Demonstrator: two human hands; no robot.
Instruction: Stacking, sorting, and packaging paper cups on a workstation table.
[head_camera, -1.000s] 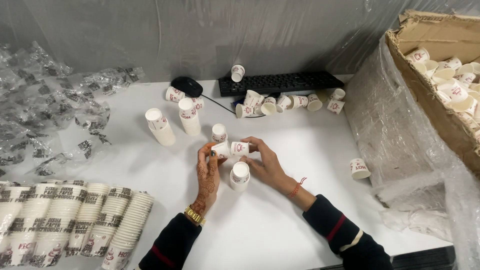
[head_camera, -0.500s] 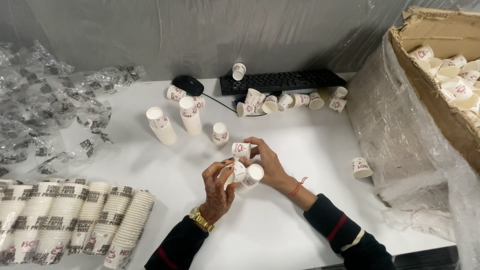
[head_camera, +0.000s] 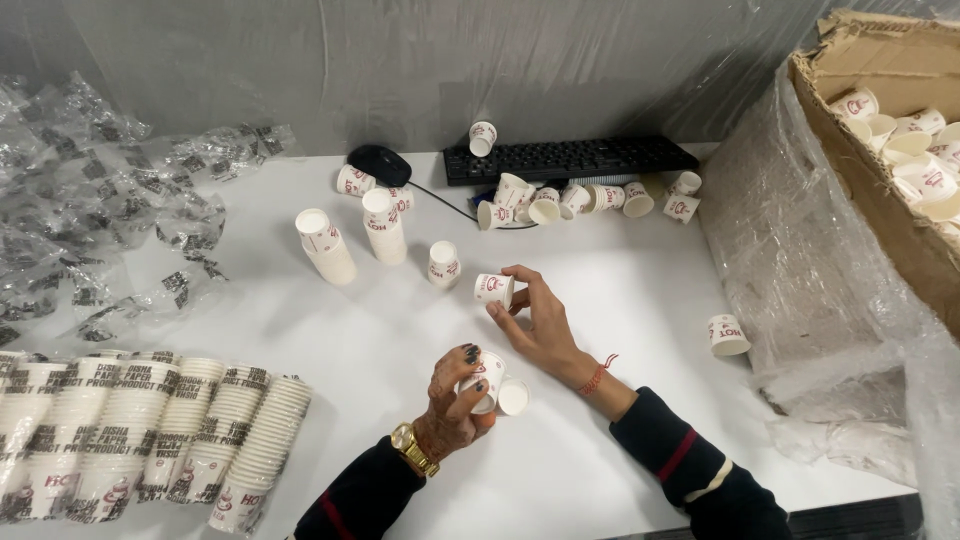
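Your left hand (head_camera: 455, 400) grips small white paper cups (head_camera: 490, 380); right hand (head_camera: 540, 320) pinches single white paper cup (head_camera: 493, 289) over white tabletop (head_camera: 300, 320); grey plastic-draped wall (head_camera: 400, 70) behind.

Sleeved cup stacks (head_camera: 150, 430) lie left, the carton (head_camera: 890, 170) right, the keyboard (head_camera: 570, 158) behind loose cups (head_camera: 580, 200).

A flat white table (head_camera: 300, 330) carries everything; crumpled clear plastic wrappers (head_camera: 90, 220) lie at its far left; wrapped sleeves of stacked white paper cups (head_camera: 140, 430) lie along its near left edge; two short upright cup stacks (head_camera: 350, 235) stand mid-table; a black keyboard (head_camera: 570, 158), a black mouse (head_camera: 380, 165) and scattered loose paper cups (head_camera: 580, 200) lie at the back; one tipped cup (head_camera: 727, 336) lies beside a plastic-wrapped cardboard box (head_camera: 880, 210) on the right.
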